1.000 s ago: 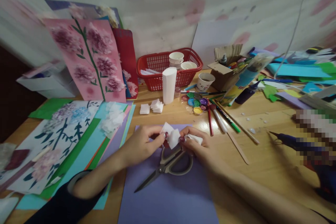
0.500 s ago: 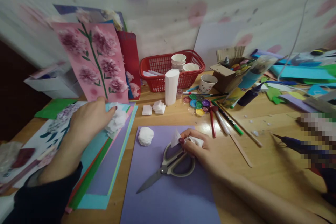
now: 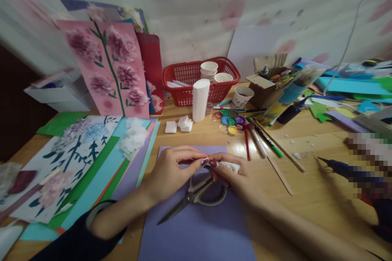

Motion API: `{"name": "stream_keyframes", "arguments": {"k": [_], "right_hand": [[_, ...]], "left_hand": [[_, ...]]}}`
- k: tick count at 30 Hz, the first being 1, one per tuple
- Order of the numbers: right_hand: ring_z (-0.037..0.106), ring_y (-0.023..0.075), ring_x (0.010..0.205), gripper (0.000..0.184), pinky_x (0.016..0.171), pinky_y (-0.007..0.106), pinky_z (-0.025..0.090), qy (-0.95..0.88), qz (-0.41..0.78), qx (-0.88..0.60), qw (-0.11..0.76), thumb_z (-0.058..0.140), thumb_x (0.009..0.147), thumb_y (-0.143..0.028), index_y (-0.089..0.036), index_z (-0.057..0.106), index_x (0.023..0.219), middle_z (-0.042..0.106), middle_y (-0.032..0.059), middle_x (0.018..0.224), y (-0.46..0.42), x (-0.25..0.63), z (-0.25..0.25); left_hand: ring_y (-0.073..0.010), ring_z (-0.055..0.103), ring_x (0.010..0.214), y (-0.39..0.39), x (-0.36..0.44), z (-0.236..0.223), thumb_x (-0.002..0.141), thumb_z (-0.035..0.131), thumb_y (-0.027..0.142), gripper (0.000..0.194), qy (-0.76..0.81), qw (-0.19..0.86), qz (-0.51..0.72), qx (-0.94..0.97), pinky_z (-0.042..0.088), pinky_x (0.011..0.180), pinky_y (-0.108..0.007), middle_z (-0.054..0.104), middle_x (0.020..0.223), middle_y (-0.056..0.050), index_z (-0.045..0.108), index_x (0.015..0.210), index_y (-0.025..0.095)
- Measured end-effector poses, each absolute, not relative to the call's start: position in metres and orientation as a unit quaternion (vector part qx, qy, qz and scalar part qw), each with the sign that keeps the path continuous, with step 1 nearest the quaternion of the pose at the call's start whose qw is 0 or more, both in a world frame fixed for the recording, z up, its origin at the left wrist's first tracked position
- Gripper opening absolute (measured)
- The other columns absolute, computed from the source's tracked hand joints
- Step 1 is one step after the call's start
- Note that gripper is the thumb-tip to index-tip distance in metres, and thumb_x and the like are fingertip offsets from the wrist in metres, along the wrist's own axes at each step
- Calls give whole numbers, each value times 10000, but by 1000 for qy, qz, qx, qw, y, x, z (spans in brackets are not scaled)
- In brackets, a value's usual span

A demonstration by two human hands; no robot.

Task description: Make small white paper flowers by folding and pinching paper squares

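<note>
My left hand [image 3: 174, 169] and my right hand [image 3: 228, 173] meet over the purple paper sheet [image 3: 196, 228], fingertips pinched together. White tissue pieces [image 3: 232, 166] show in my right hand's palm; what my left fingers pinch is too small to make out. Grey-handled scissors [image 3: 196, 195] lie shut on the purple sheet just under both hands.
A pile of white tissue squares [image 3: 133, 136] lies on coloured sheets at left, more squares [image 3: 180, 125] near a white paper roll [image 3: 200, 100]. Behind stand a red basket [image 3: 196, 75] with cups, a paint palette [image 3: 231, 117], markers [image 3: 260, 138], flower pictures [image 3: 107, 69] and a glue gun [image 3: 339, 166].
My left hand came back from the tissue pile at left and joined my right hand over the purple sheet. The white tissue ball on the sheet is no longer in sight.
</note>
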State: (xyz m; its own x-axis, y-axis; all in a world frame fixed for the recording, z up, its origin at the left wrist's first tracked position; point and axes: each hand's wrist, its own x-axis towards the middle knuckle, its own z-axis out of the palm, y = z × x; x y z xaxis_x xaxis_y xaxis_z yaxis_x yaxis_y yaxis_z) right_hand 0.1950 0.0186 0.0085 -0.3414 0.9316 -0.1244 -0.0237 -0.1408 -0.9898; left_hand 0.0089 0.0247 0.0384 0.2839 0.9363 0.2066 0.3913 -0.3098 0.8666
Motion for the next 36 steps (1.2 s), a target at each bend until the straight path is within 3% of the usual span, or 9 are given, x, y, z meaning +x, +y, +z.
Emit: {"name": "stream_keyframes", "arguments": {"k": [13, 19, 26, 31, 36], "right_hand": [[390, 74, 484, 338, 473, 219, 284, -540, 613, -426, 388, 658, 817, -456, -145, 668, 686, 551, -22, 548, 19, 193, 15], [454, 93, 504, 306, 488, 220, 322, -500, 624, -450, 398, 717, 737, -453, -153, 663, 758, 567, -27, 562, 23, 190, 16], [418, 88, 491, 300, 482, 221, 309, -512, 618, -457, 384, 696, 751, -450, -162, 617, 715, 523, -40, 541, 20, 190, 18], [407, 91, 491, 312, 483, 223, 303, -517, 607, -463, 388, 690, 751, -467, -170, 602, 713, 504, -43, 538, 20, 190, 18], [438, 111, 524, 297, 510, 239, 336, -542, 586, -462, 386, 674, 753, -463, -177, 611, 705, 523, -25, 577, 20, 190, 18]], "left_hand": [[-145, 708, 785, 25, 13, 39, 824, 613, 170, 156, 481, 395, 375, 687, 563, 688, -210, 776, 855, -48, 769, 831, 162], [-170, 711, 835, 24, 14, 37, 787, 691, 254, 149, 480, 443, 358, 668, 566, 728, -238, 774, 916, -50, 771, 887, 179], [-167, 706, 788, 33, 8, 31, 803, 687, 328, 167, 531, 453, 483, 529, 545, 712, -247, 773, 851, -43, 713, 850, 169], [-161, 703, 856, 44, 1, 33, 750, 736, 321, 195, 475, 571, 560, 366, 551, 794, -278, 766, 958, -59, 694, 853, 160], [-204, 688, 966, 38, 0, 41, 692, 777, 258, 173, 451, 718, 379, 371, 563, 799, -307, 696, 1207, -99, 753, 838, 169]]}}
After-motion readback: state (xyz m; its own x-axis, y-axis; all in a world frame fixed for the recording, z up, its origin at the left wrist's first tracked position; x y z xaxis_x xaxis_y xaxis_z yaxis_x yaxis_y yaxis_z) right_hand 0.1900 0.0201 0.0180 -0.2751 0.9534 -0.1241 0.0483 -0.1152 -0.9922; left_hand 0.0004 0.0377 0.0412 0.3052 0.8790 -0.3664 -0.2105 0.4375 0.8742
